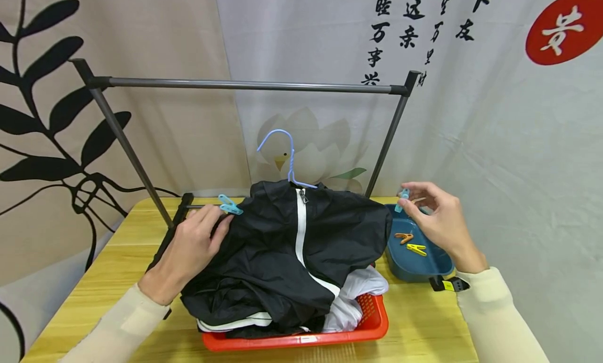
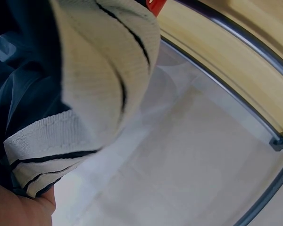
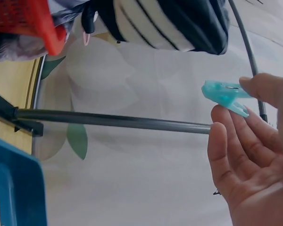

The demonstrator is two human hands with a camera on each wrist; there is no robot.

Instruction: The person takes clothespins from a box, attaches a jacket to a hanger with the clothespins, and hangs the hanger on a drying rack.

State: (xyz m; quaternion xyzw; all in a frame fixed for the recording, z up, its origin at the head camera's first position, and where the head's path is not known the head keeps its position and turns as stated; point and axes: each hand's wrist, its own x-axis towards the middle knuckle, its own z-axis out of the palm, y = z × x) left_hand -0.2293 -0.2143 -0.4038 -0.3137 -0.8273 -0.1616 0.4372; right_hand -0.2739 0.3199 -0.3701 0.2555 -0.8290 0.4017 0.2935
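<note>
Jacket (image 1: 348, 221), black, white zip, one: lies over the red basket (image 1: 301, 343), one, on the tabletop (image 1: 424, 321), one.
Governing relation: the jacket's pin-free shoulder lies to the left of the pin in the right hand (image 1: 438, 216), near but apart; the right hand is the nearer of the two. That pin's long axis stands roughly upright in the head view.
Right fingers: narrowed in a pinch on one light-blue clothespin (image 1: 402, 200), beside the blue bin (image 1: 419, 275), one.
Left hand (image 1: 195, 240): fingers pinch the jacket's other shoulder edge, just below a second light-blue pin (image 1: 231, 205), which sits on the cloth; whether it also grips the hanger (image 1: 291, 158) is hidden.
Hanger, blue, one: hook rises from the collar, apart from the rack's bar (image 1: 254, 84), one.
Seen in the bin: one orange clip (image 1: 403, 238), one yellow clip (image 1: 416, 249).
White cloth (image 1: 346, 305) in the basket: number of pieces uncertain.
</note>
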